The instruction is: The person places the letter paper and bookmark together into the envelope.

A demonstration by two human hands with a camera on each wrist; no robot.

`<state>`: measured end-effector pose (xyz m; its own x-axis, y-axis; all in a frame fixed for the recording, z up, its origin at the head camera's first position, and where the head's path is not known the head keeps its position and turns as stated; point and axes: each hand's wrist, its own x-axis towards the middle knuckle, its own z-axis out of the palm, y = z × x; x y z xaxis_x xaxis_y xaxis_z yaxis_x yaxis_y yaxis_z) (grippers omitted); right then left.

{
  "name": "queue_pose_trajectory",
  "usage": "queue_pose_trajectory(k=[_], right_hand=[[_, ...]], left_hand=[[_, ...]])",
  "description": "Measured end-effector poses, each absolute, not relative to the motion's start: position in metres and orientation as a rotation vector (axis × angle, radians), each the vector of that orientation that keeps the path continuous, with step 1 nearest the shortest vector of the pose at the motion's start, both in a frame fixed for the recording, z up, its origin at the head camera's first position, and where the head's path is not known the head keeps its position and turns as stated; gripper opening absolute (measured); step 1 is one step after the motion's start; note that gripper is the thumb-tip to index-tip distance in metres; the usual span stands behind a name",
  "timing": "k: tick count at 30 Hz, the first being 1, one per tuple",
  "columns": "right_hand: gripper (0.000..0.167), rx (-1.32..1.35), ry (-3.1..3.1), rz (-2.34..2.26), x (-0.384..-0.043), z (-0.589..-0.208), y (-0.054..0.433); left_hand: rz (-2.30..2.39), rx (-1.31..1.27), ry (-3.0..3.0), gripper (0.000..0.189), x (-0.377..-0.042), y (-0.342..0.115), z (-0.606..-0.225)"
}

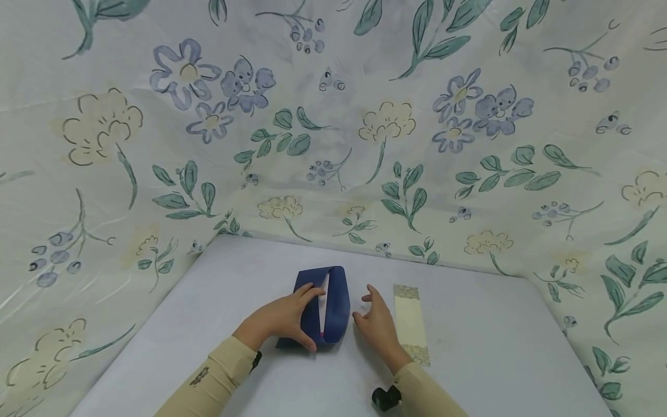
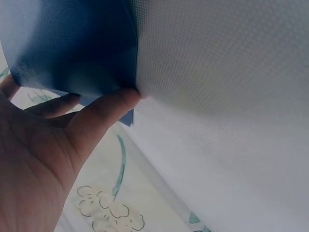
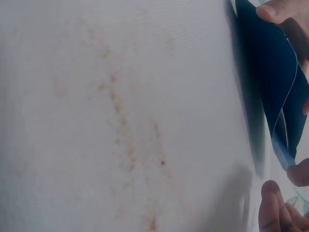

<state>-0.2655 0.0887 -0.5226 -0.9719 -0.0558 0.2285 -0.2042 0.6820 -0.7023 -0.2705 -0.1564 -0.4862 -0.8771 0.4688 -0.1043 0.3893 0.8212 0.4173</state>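
A dark blue paper envelope point(image 1: 339, 304) lies on the white table, its long slit gaping and something pale showing inside. My left hand point(image 1: 283, 315) holds it from the left, with fingers over the slit and the thumb at the near edge. The left wrist view shows that thumb point(image 2: 108, 113) against the envelope's lower edge point(image 2: 91, 53). To the right, my right hand point(image 1: 378, 327) has loosely bent fingers close to the envelope's right side and holds nothing. In the right wrist view, its fingertips point(image 3: 270, 191) are near the envelope's loose flap point(image 3: 282, 147); whether any touches is hard to tell.
A cream paper strip point(image 1: 409, 318) with glittery ends lies to the right, partly behind my right forearm. The white table point(image 1: 484, 341) meets a floral cloth wall point(image 1: 333, 174) at the back and sides.
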Motion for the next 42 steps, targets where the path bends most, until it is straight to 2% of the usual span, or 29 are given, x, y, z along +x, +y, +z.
queue_pose_trajectory(k=[42], right_hand=[[0.070,0.023,-2.743,1.130,-0.265,-0.529,0.117]], left_hand=[[0.565,0.685,2.799,0.122,-0.268,-0.149,-0.485]])
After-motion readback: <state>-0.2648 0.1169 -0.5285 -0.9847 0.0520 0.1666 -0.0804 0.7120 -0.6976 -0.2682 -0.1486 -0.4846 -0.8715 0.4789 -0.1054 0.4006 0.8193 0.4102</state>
